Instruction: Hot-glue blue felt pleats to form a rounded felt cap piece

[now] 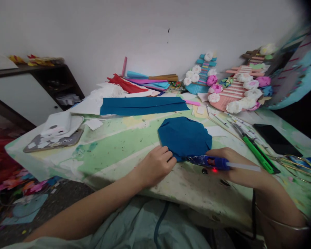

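Observation:
A roundish, many-sided piece of dark blue paper point(184, 135) lies near the table's front edge. At its lower left rim my left hand point(157, 164) is closed, fingers pinching the paper's edge. My right hand point(229, 166) is wrapped round a blue hot glue gun point(207, 161) with a lit red light. A whitish glue stick point(245, 166) sticks out of the gun's back end. The nozzle points left and meets the paper's lower edge near my left fingers; whether glue is coming out is too small to tell.
Behind lies a folded dark blue strip point(142, 106). To the right are a green utility knife point(257, 154), gold-handled scissors point(299, 166) and a black phone point(277, 139). A white box point(56, 124) rests at the left. Flower-trimmed crafts point(242, 88) lean against the wall.

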A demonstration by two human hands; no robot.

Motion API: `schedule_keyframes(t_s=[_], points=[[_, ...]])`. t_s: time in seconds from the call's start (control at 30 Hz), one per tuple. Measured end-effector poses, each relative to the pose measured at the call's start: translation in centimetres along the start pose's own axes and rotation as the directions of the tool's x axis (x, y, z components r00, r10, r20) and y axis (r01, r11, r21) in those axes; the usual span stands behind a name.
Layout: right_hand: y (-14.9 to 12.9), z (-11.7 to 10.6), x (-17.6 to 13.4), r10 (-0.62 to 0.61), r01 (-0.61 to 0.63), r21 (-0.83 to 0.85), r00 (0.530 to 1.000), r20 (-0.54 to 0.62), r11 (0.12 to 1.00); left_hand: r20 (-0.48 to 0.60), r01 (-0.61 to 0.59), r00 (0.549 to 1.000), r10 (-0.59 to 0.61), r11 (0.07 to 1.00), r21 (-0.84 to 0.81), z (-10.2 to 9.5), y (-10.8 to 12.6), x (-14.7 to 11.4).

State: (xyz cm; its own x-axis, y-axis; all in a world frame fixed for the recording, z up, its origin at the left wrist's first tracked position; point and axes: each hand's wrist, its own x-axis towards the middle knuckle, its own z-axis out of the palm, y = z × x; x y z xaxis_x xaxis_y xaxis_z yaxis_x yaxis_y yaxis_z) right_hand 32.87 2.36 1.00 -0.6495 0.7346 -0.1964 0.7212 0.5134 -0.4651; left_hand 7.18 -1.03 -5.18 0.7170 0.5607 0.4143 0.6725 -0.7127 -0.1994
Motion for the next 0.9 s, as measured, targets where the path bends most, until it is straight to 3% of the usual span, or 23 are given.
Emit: schedule_keyframes(t_s=[0.17, 0.37, 0.67, 0.9], points=[[0.3, -0.1, 0.0, -0.010, 0.011, 0.027, 1.000, -0.010, 1.000, -0.034, -0.053, 0.998, 0.053, 0.999, -0.002, 0.1, -1.1, 0.4], [0.2, -0.3, -0.1, -0.022, 0.023, 0.054, 0.999, -0.025, 0.998, -0.110, -0.084, 0.992, 0.066, 0.983, -0.164, 0.1, -3.4, 1.8], [0.6, -0.4, -0.2, -0.031, 0.034, 0.088, 0.999, -0.036, 0.996, 0.074, -0.044, 0.992, 0.099, 0.843, -0.536, 2.4, -7.0, 4.1], [1.0, -0.3, 0.1, -0.010, 0.026, 0.093, 0.985, -0.174, 0.995, 0.033, 0.020, 0.999, 0.003, 0.730, -0.683, 2.8, -7.3, 4.1]])
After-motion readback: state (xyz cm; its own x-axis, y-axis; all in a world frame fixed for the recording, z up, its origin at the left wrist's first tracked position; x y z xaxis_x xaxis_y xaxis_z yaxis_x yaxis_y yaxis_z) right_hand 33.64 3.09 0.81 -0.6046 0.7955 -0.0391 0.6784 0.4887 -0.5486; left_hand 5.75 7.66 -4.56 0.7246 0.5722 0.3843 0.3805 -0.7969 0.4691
